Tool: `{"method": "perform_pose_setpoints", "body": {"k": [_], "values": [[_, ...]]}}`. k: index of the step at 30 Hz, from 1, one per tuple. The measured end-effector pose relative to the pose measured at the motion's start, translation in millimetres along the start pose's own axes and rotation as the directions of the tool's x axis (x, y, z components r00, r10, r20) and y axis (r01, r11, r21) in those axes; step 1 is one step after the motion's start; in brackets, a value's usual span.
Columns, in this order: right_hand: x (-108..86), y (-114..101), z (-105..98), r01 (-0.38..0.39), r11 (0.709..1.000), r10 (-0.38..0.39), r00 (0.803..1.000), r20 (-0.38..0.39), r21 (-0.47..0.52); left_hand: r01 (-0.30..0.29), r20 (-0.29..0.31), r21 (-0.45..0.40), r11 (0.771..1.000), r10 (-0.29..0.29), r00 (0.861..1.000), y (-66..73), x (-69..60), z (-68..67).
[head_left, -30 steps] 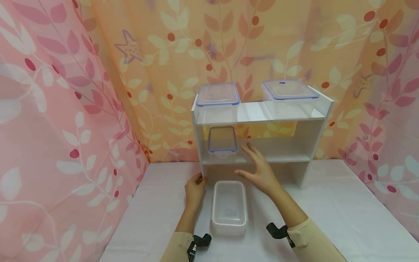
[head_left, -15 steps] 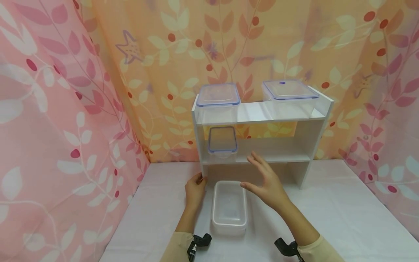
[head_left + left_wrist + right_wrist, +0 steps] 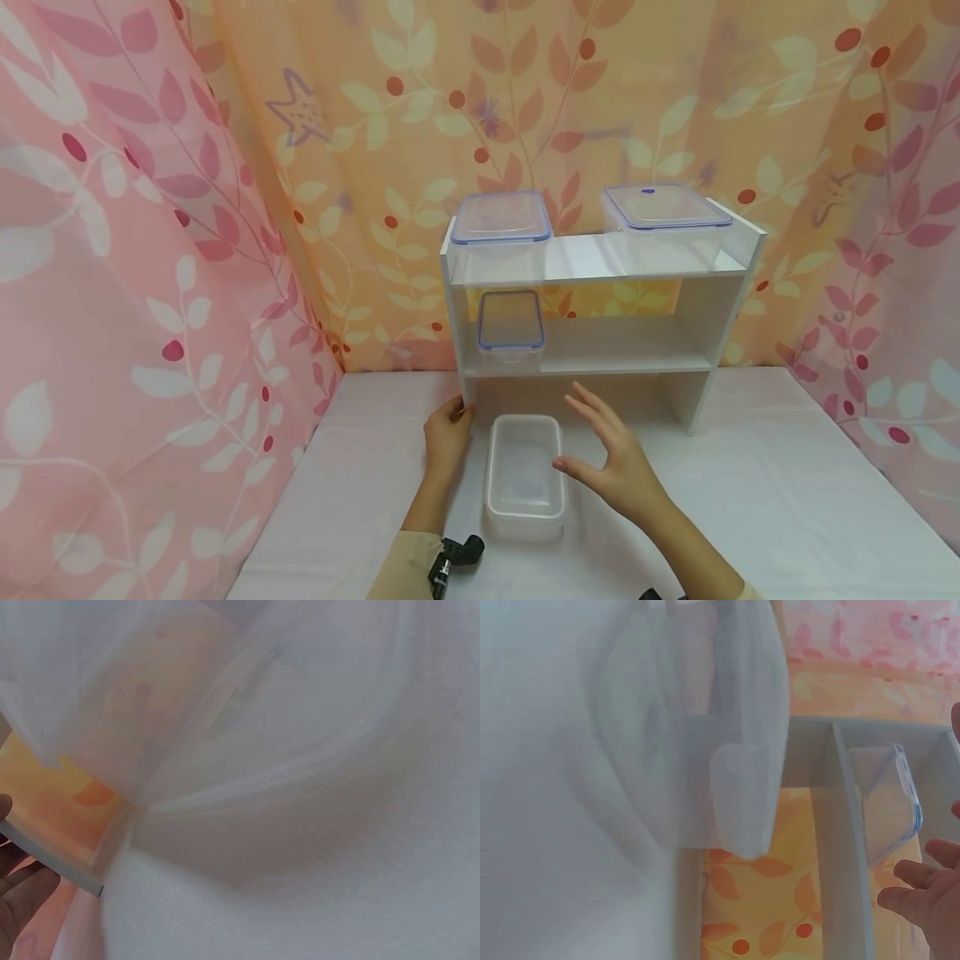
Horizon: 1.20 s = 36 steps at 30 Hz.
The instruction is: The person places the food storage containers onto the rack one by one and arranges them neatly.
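Observation:
A white two-tier shelf unit [image 3: 622,348] stands on the table. My left hand [image 3: 447,433] grips the front edge of its left side panel, low down; in the left wrist view the thumb and fingers lie on opposite faces of the panel [image 3: 56,864]. In front of the shelf sits a clear plastic food container [image 3: 525,475] with a whitish rim. Beside its right edge, my right hand [image 3: 626,475] hovers with fingers spread and holds nothing. The right wrist view shows the container [image 3: 739,787] up close and the fingers [image 3: 915,876] of that hand at the right border.
Two larger clear containers with blue-edged lids, a left one [image 3: 501,225] and a right one [image 3: 667,218], stand on the top shelf. A smaller blue-rimmed container [image 3: 512,325] sits at the left of the middle shelf. Patterned curtains [image 3: 360,183] enclose the white-covered table [image 3: 780,483].
My right hand has drawn back from the middle shelf, down toward me and slightly right, to beside the container on the table. The left hand stays where it was.

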State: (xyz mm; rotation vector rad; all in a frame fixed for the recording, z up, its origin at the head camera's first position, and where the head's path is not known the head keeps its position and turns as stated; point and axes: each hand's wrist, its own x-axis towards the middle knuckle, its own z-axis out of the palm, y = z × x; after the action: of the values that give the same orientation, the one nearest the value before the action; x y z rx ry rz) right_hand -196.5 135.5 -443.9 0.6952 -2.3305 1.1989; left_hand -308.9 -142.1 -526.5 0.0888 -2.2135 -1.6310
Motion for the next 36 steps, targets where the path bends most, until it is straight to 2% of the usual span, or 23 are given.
{"method": "perform_pose_setpoints", "body": {"k": [13,16,23,36], "values": [[-24.9,7,26,0.022,0.999,-0.023,0.999,0.039,0.027,-0.006,0.001,0.0,1.0,0.006,1.0,1.3,0.7,0.3],[-29.1,10,30,0.013,0.999,-0.015,0.998,0.053,0.044,-0.012,-0.005,0.006,1.0,0.012,1.0,1.5,0.6,0.5],[-34.5,16,37,-0.013,1.0,0.014,0.995,0.1,-0.008,-0.007,-0.009,0.017,1.0,0.008,1.0,0.5,-0.2,0.1],[-42.8,31,46,-0.091,0.994,0.079,0.98,0.183,0.061,0.016,0.011,-0.016,1.0,-0.016,1.0,1.2,-0.5,-0.1]]}}
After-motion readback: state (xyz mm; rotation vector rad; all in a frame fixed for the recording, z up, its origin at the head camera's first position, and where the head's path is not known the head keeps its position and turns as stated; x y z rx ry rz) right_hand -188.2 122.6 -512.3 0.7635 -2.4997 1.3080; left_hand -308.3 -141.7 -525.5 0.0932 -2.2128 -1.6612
